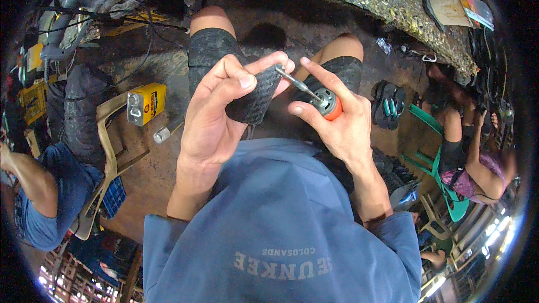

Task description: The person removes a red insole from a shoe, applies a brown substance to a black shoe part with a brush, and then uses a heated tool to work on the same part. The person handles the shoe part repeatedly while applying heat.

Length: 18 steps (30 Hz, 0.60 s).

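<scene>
A: Starting at the left, what lies about?

B: A person in a blue shirt [48, 202] sits at the left rim beside a pale plastic chair [106, 151]. On the brown floor [168, 78] near it stands a yellow rectangular box with a metal end [146, 102], red marking on its face, and just right of it a small grey cylinder [163, 134].

A: And the hands?

B: The left hand [216, 115] has its fingers [230, 76] closed on a black textured rubber piece [255, 98], pinched by one edge and raised over the knees, apparently so the free edge faces the tool. The right hand [337, 123] grips an orange-collared rotary tool with a thin metal bit [320, 100], fingers wrapped round the body, the bit tip touching the rubber's upper edge.

A: Further right?

B: Black sandals with green straps [390, 104], then a green plastic chair [443, 163] with another seated person [469, 157].
</scene>
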Motion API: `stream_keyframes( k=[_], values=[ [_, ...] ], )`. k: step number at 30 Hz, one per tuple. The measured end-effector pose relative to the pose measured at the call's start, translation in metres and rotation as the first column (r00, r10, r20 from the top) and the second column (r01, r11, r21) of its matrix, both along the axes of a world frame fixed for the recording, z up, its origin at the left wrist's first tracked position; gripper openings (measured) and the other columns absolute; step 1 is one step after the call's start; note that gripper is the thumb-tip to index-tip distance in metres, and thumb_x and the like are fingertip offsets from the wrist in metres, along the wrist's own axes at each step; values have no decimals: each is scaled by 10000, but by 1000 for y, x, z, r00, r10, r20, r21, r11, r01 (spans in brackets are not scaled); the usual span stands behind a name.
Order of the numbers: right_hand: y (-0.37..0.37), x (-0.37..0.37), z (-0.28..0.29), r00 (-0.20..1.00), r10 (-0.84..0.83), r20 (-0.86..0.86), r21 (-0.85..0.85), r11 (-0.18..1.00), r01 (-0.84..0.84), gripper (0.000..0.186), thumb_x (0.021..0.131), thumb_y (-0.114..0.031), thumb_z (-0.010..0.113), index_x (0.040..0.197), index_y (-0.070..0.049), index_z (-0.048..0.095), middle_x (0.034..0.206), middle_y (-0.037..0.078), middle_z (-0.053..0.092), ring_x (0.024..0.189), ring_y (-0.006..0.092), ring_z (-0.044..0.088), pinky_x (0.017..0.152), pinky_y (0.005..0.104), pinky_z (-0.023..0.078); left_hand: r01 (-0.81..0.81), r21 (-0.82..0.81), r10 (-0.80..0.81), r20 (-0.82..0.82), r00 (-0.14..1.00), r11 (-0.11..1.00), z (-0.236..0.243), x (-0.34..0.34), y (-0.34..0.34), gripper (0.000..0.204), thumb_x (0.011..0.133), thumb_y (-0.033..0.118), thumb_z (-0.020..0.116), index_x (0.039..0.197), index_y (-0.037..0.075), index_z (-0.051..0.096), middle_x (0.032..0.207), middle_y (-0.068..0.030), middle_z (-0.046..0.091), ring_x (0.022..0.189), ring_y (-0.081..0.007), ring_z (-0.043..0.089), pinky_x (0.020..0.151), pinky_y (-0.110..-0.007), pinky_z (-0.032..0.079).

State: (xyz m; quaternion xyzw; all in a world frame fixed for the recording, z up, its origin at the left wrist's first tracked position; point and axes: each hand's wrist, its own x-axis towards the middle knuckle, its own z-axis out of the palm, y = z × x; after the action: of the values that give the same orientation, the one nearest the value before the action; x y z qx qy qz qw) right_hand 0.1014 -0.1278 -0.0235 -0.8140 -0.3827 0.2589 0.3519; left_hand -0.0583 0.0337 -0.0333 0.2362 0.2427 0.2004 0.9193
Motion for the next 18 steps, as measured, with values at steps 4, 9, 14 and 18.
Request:
stream_keyframes(
  k=[4, 9, 14, 18],
  values=[
    [-1, -1, 8, 1000, 3, -24, -110, 994, -6, 701, 799, -314, 958, 1435, -159, 707, 1222, 137, 803, 1042, 257, 803, 927, 371, 598, -6, 7, 6, -3, 1000, 1000, 0, 1, 0, 74, 1035, 53, 604, 962, 49, 594, 1434, -355, 618, 1326, -391, 661, 1173, -536, 528],
    [-2, -6, 6, 999, 48, -21, -83, 995, -50, 700, 797, -308, 959, 1432, -157, 707, 1212, 142, 804, 1039, 255, 803, 931, 372, 600, 2, 40, -2, 18, 1000, 999, -2, 2, 0, 77, 1037, 57, 598, 960, 55, 600, 1447, -347, 614, 1324, -408, 658, 1173, -536, 524],
    [-1, -3, -3, 1000, -8, 3, -9, 1000, 8, 705, 793, -428, 945, 1428, -230, 711, 1024, 162, 802, 923, 313, 803, 826, 412, 608, 9, -36, -8, 18, 1000, 999, -4, 2, 0, 78, 1036, 62, 598, 958, 58, 602, 1468, -344, 597, 1351, -415, 638, 1180, -541, 516],
    [-1, -2, -2, 1000, -16, -2, 10, 1000, 16, 706, 792, -485, 940, 1421, -254, 717, 946, 170, 805, 884, 341, 806, 785, 429, 613, 10, -84, -10, 6, 1000, 996, -3, 1, 0, 85, 1033, 65, 600, 948, 58, 603, 1477, -335, 590, 1376, -421, 618, 1186, -539, 516]
  ],
)
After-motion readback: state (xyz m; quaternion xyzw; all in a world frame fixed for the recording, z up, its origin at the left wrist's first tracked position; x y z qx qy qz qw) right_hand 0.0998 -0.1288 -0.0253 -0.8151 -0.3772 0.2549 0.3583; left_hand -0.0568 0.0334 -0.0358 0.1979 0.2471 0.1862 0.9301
